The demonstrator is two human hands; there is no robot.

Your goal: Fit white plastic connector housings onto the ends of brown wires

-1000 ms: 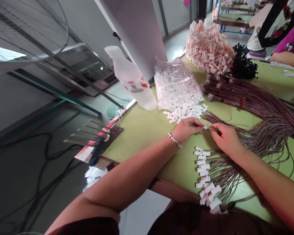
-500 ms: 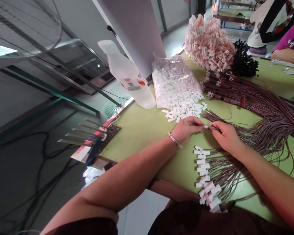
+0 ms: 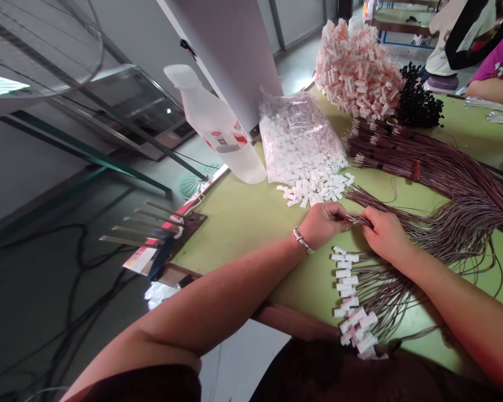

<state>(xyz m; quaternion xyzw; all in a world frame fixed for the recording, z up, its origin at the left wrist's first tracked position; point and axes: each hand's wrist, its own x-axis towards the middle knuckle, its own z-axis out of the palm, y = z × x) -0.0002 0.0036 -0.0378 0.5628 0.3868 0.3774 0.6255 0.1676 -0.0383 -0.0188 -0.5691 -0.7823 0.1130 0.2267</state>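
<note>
My left hand [image 3: 323, 223], with a bracelet on the wrist, is closed in a pinch; what it holds is hidden by the fingers. Close beside it my right hand [image 3: 383, 231] pinches the ends of thin brown wires [image 3: 444, 223] that fan out to the right. The two hands meet fingertip to fingertip above the green table [image 3: 243, 218]. Just below them lies a row of finished wires with white connectors [image 3: 350, 296]. Loose white connectors [image 3: 316, 188] spill from a clear bag [image 3: 297, 139] just beyond my left hand.
A plastic bottle [image 3: 218, 131] lies at the table's left edge by a white pillar [image 3: 235, 44]. A heap of pink-white connectors [image 3: 356, 70] and a black bunch [image 3: 419, 106] sit at the back. Another person's arm [image 3: 492, 92] rests far right. Metal prongs [image 3: 151, 226] jut out at the left.
The white connector seen between my fingertips earlier is now covered by my left hand's fingers. Both hands stay at the same spot; the view shifted slightly.
</note>
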